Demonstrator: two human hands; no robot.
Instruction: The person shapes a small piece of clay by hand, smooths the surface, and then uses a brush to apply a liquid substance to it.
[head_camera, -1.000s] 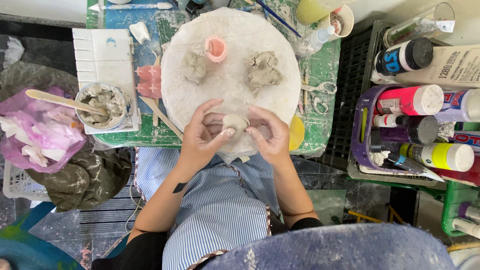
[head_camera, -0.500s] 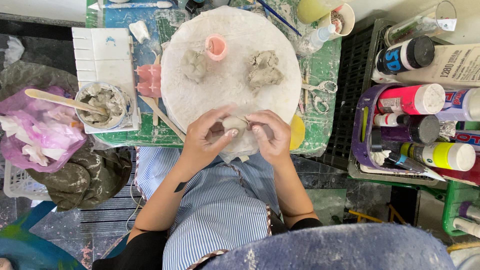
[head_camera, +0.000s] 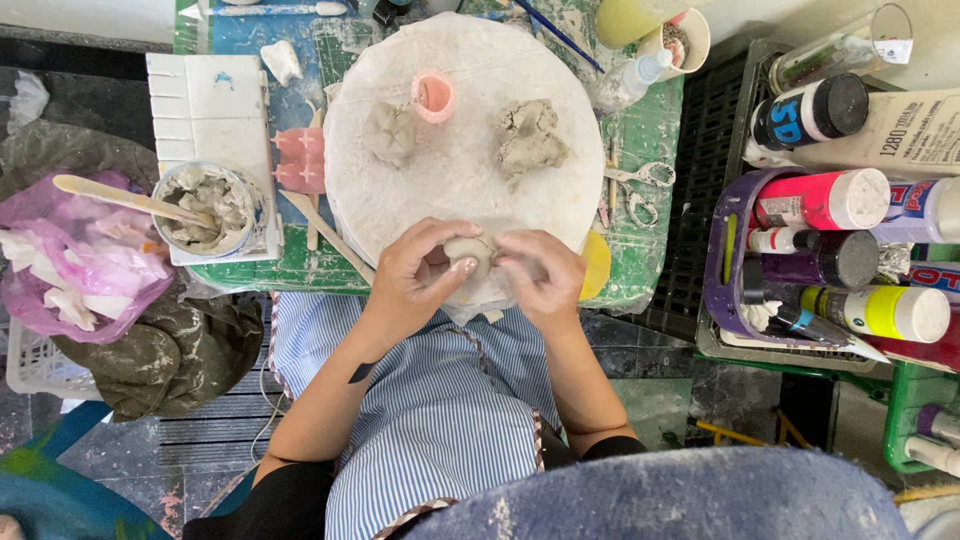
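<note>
Both hands now cup the clay ball.

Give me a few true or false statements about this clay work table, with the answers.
1. Both hands hold a small ball of grey clay between them. True: the left hand and the right hand cup it at the near edge of the round white board.
2. The small pink cup lies on the floor. False: it is on the round white board, between two grey clay lumps.
3. A wooden stick rests in the tub of wet clay. True.
4. The scissors lie left of the board. False: they lie right of it, on the green mat.
</note>
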